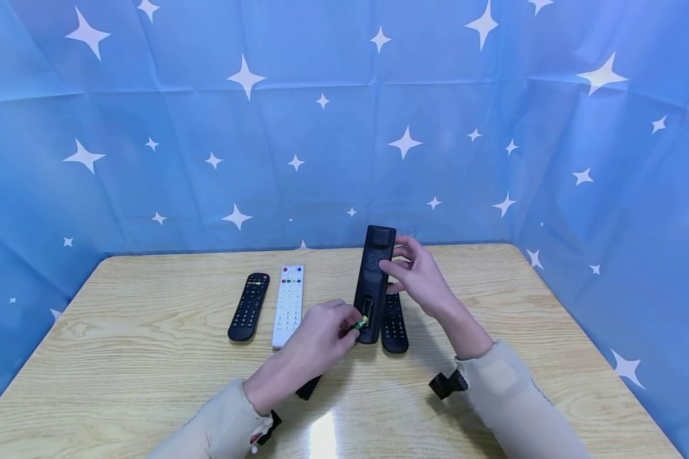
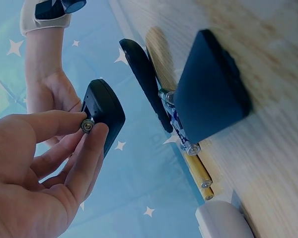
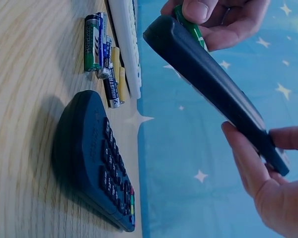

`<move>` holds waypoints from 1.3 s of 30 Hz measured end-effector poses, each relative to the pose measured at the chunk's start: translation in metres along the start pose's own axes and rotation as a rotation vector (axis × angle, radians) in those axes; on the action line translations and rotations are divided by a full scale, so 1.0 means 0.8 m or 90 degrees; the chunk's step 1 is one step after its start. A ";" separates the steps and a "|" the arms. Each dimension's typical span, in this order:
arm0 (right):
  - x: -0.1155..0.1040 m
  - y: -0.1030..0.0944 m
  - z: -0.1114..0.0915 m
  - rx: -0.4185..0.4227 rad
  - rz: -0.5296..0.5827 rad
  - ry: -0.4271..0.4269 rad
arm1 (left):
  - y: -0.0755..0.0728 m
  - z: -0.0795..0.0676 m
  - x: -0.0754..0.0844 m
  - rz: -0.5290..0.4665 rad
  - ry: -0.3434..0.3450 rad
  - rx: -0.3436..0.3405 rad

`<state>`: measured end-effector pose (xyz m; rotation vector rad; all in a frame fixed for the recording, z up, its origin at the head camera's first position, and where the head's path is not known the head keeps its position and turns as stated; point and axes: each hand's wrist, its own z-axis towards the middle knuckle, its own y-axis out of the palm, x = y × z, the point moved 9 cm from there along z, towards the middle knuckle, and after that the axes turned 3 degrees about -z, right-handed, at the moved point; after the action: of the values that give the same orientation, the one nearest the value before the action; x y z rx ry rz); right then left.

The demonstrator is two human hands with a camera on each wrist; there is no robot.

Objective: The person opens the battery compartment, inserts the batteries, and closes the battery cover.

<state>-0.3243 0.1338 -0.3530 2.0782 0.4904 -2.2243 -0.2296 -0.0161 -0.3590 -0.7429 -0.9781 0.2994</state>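
My right hand (image 1: 419,274) grips a black remote control (image 1: 374,268) by its upper part, raised above the table with its back facing me and the battery compartment uncovered. At the lower end, my left hand (image 1: 324,328) pinches a green battery (image 1: 360,324) between thumb and fingers against the compartment. In the left wrist view, the battery's round metal end (image 2: 87,126) shows between the fingertips. The right wrist view shows the green battery (image 3: 191,25) beside the remote's edge; how far it sits inside is hidden.
Another black remote (image 1: 395,328) lies just behind the held one. A white remote (image 1: 289,299) and a black remote (image 1: 249,307) lie to the left. Several loose batteries (image 3: 92,42) lie on the wooden table (image 1: 149,357). Part of a black object (image 1: 308,387) shows beneath my left forearm.
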 end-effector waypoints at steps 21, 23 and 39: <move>-0.003 -0.001 0.002 0.032 0.009 -0.022 | -0.001 -0.001 0.011 0.041 0.058 0.026; -0.004 -0.002 0.002 0.036 0.011 -0.027 | -0.001 -0.001 0.011 0.046 0.062 0.025; -0.006 -0.004 0.003 0.041 0.020 -0.036 | -0.001 -0.002 0.016 0.063 0.059 0.006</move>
<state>-0.3267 0.1354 -0.3475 2.0321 0.3835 -2.3033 -0.2214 -0.0101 -0.3510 -0.7916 -0.8533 0.3528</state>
